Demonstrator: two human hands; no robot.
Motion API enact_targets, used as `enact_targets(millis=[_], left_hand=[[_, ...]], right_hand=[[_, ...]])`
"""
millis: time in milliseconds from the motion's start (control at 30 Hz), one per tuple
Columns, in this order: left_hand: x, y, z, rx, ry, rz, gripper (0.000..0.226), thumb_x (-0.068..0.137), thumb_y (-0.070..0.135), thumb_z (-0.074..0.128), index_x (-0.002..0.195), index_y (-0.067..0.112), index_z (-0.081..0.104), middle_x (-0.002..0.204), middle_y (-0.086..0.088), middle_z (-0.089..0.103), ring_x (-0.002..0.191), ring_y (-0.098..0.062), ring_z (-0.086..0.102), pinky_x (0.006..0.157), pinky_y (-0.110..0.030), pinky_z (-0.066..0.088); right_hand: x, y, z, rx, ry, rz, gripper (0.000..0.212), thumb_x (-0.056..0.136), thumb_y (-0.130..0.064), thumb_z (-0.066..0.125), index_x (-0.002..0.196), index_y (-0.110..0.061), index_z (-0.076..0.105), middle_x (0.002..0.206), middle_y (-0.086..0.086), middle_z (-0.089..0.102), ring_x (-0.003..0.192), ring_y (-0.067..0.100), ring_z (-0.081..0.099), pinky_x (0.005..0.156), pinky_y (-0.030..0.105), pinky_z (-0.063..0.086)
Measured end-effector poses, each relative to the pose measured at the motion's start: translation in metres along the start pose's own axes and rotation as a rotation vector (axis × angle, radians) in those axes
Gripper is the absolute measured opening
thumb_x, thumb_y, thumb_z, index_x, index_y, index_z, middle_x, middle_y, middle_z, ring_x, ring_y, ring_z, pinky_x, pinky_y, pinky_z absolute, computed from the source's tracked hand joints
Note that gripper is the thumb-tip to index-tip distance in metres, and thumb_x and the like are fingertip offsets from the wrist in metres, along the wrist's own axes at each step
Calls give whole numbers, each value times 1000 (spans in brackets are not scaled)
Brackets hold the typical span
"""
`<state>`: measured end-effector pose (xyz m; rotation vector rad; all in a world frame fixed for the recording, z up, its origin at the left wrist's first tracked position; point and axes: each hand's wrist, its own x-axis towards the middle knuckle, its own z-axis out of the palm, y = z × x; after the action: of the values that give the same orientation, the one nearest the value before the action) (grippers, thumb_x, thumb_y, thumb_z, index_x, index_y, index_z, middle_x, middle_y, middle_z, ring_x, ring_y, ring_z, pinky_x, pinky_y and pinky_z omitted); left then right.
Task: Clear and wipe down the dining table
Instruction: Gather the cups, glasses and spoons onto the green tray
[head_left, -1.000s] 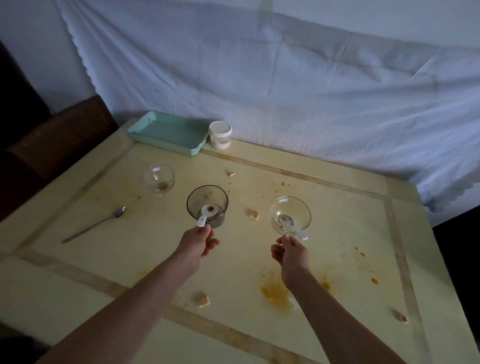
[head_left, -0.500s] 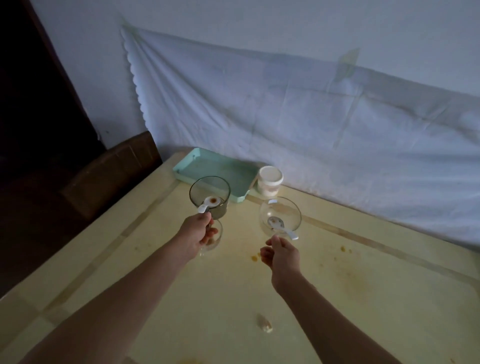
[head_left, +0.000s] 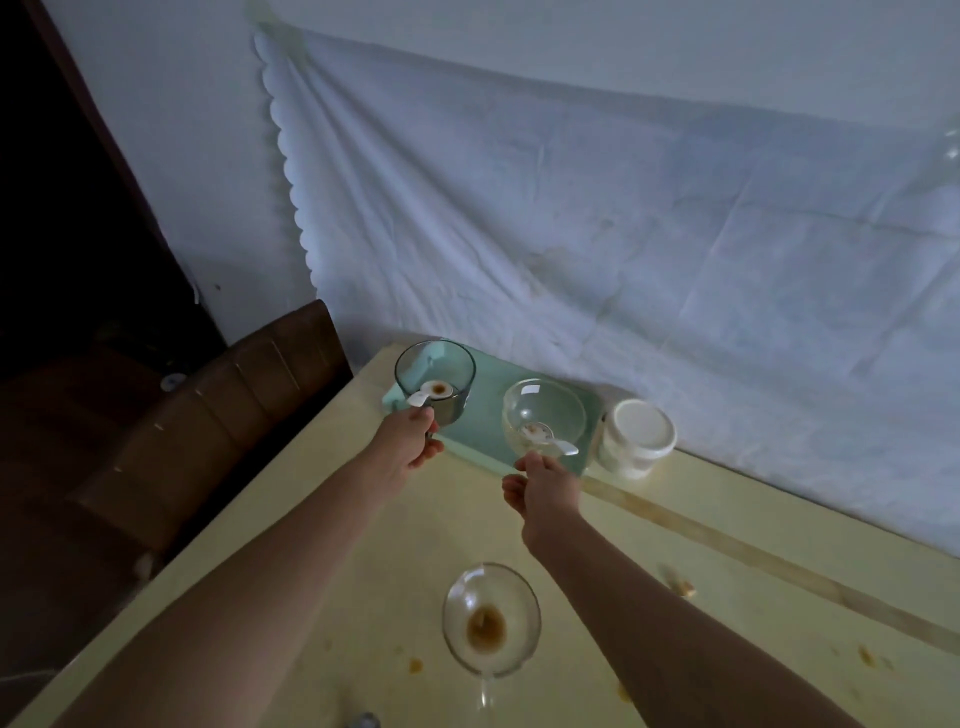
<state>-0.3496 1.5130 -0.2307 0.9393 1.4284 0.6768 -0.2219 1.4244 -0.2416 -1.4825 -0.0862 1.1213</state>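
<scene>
Head view: the left hand (head_left: 408, 441) had its fingers curled round the near rim of a smoky glass bowl (head_left: 435, 382) holding a white spoon (head_left: 422, 398); the right hand (head_left: 545, 483) pinched the rim of a clear glass bowl (head_left: 544, 415), also with a spoon; both bowls were over the teal tray (head_left: 485, 387), though whether they had touched down could not be told; a white jar (head_left: 636, 436) stood just beside the tray. Clearing seemed only partly done; a third bowl (head_left: 491, 621) with brown residue, a crumb (head_left: 680, 584) and stains lay on the table (head_left: 779, 639); wiping looked not yet begun.

White scalloped sheet (head_left: 571, 218) hangs behind; brown chair (head_left: 218, 415) left
</scene>
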Motion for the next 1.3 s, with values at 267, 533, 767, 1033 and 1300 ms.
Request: enact_targets(millis=[267, 533, 767, 1033, 1300], left_hand=[[92, 6, 5, 35, -18, -19, 26, 99, 24, 40, 76, 18, 49, 73, 2, 49, 57, -11, 51, 38, -13, 32], [149, 7, 19, 125, -38, -56, 32, 100, 22, 38, 69, 15, 45, 68, 0, 47, 44, -8, 51, 48, -18, 26], [164, 10, 21, 90, -37, -78, 28, 100, 15, 38, 73, 15, 43, 68, -4, 45, 56, -15, 44, 28, -8, 32], [153, 10, 19, 219, -18, -2, 16, 98, 9, 43, 85, 8, 52, 82, -12, 56, 66, -25, 54, 39, -20, 49], [58, -15, -22, 379, -86, 155, 27, 91, -3, 39, 69, 11, 48, 61, -5, 44, 49, -15, 43, 49, -20, 34]], right_hand=[[74, 7, 60, -51, 38, 49, 27, 95, -11, 47, 69, -4, 52, 57, 9, 44, 46, 17, 41, 40, 22, 38], [127, 17, 87, -67, 81, 123, 26, 91, -5, 44, 66, -5, 51, 53, 10, 45, 43, 19, 43, 50, 30, 40], [140, 15, 96, -125, -12, 138, 30, 94, 3, 35, 68, -9, 44, 70, 5, 46, 50, 17, 43, 53, 28, 39], [129, 7, 95, -105, -12, 165, 10, 95, -4, 44, 89, -9, 50, 66, 7, 43, 48, 17, 42, 50, 28, 40], [56, -2, 28, -234, -102, -65, 16, 90, 3, 47, 80, -10, 48, 65, 10, 49, 51, 20, 48, 46, 27, 43]])
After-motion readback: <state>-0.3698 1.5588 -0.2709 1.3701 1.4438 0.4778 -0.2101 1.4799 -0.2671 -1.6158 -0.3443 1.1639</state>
